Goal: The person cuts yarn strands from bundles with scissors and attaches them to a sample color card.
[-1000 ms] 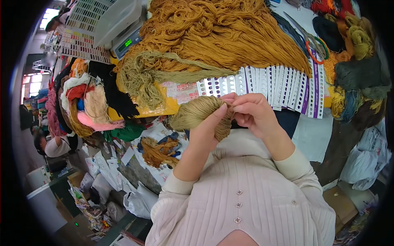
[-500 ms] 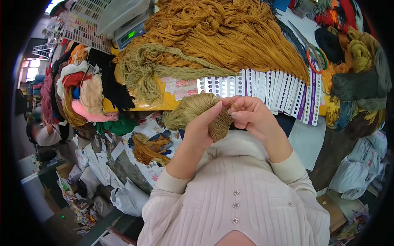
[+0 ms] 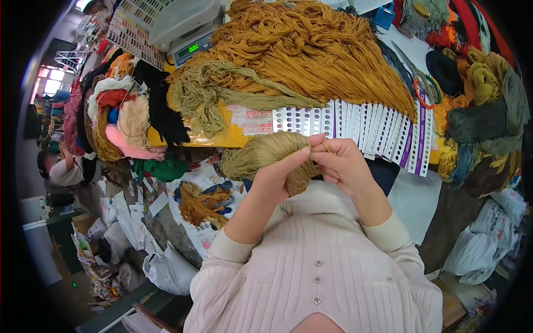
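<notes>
An olive-tan yarn skein (image 3: 261, 154) is bunched in front of my body, just off the table's front edge. My left hand (image 3: 277, 177) is wrapped round its right end, thumb on top. Close beside it, my right hand (image 3: 347, 166) pinches a thin strand of the same yarn between thumb and fingers, and the fingertips of both hands nearly meet. Behind them on the table, a looser olive skein (image 3: 208, 89) lies beside a large heap of golden-brown yarn (image 3: 311, 50). Punched thread cards (image 3: 388, 130) are fanned out beyond my right hand.
A scale (image 3: 192, 49) stands at the back left. Scissors with orange and green handles (image 3: 425, 89) lie at the right, near more yarn bundles (image 3: 483, 119). Coloured skeins (image 3: 133, 119) hang at the left. White bags (image 3: 169, 269) sit on the floor, and another person (image 3: 66, 166) is at far left.
My right fingers have drawn closer together around the strand beside my left thumb. The view has shifted slightly, with the table lower in it. The skein is still in my left hand.
</notes>
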Available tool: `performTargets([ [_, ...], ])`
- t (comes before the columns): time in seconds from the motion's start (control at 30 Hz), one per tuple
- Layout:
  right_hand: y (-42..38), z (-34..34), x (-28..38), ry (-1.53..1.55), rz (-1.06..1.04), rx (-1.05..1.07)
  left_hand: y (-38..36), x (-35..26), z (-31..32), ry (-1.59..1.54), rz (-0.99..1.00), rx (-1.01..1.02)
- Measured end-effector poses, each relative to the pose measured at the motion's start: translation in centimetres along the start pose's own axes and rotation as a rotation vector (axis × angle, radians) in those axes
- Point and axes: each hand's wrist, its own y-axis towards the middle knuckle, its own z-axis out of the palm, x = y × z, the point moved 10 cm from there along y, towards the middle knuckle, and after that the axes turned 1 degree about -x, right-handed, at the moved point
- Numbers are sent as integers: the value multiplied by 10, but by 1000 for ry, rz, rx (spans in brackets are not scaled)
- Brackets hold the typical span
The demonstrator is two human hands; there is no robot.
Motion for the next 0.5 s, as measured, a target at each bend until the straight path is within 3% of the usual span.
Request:
performTargets([
  [0.2, -7, -2, -4, 237, -24, 134, -8, 6, -1, -7, 4, -37],
  [0.5, -10, -2, -2, 290, -11, 157, -2, 15, -13, 24, -40, -121],
])
